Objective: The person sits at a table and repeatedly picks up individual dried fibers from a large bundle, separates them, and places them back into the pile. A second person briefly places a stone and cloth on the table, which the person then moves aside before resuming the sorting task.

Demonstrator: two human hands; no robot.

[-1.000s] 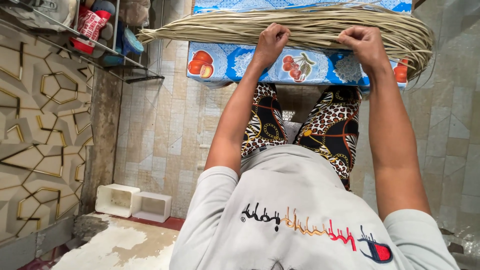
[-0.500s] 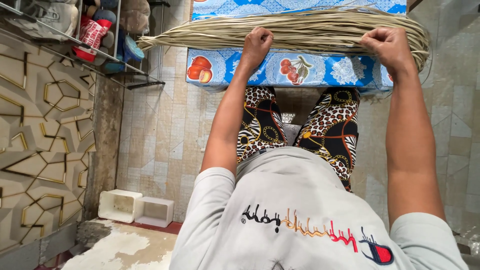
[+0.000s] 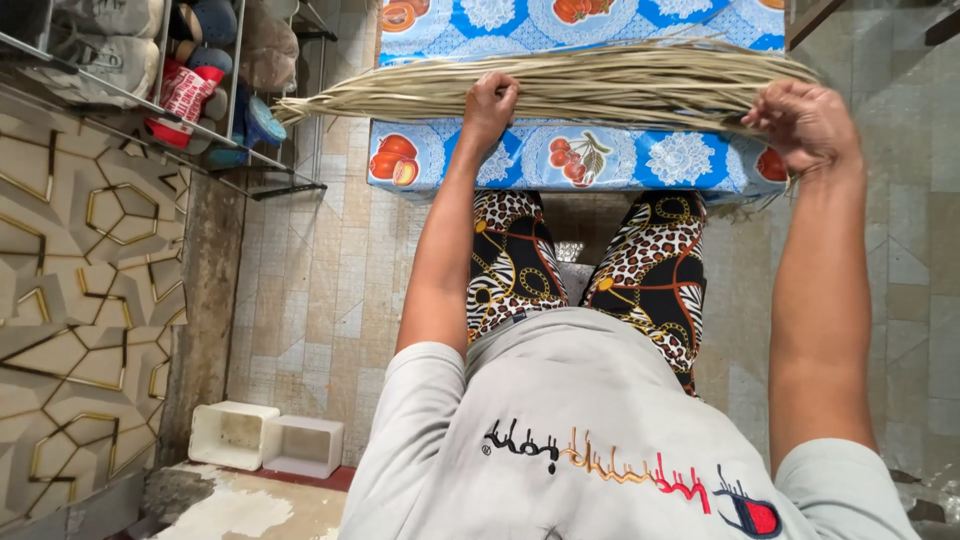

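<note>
**2 hands on a long bundle of dried fibre strips**

The left hand (image 3: pixel 490 100) and the right hand (image 3: pixel 805 122) both rest on a long bundle of pale dried strips (image 3: pixel 600 85) that lies across the table (image 3: pixel 560 160). The left hand is a clenched fist, closed around or pressed onto the strips near the bundle's middle; which of the 2 cannot be told from this angle. The right hand curls its fingers around the strands near the bundle's right end, pinching some of them. Held at 2 spaced points, the bundle seems kept gathered and flat on the table top, its loose left end fanning out past the table edge toward the rack.

Both arms reach straight forward from the shoulders, nearly parallel, elbows almost fully extended, the right wrist bent slightly inward.

The table wears a blue cloth printed with fruit and white lace-like rounds. Below it are the person's knees in patterned trousers (image 3: pixel 590 270), and nearer the camera a grey shirt (image 3: pixel 580 430). At upper left stands a metal rack with shoes (image 3: pixel 150 70). On the floor at lower left sit 2 white plastic tubs (image 3: pixel 265 440), side by side and touching.
</note>
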